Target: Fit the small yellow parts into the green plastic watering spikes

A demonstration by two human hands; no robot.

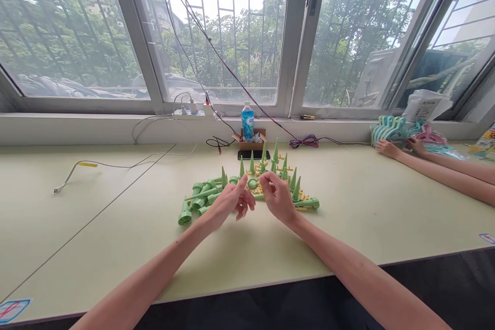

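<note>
Over the near side of a pile of green plastic watering spikes (203, 197), my left hand (232, 199) is held with its thumb stretched out and its fingers loosely bent apart. Nothing shows in it. My right hand (277, 198) is closed, thumb and forefinger pinched together at its left side; whatever they hold is too small to make out. A round green spike collar (252, 184) shows between the two hands. Behind the hands several green spikes (275, 152) stand point up. Small yellow valve pieces (305, 198) lie among them, partly hidden by my right hand.
A blue-labelled bottle (248, 122) stands in a small cardboard box (235, 137) behind a dark phone (253, 155). A white cable (116, 166) crosses the table's left side. At right, another person's hands (388, 148) touch pastel hangers (389, 129). Bundled wire (305, 141) lies near the sill.
</note>
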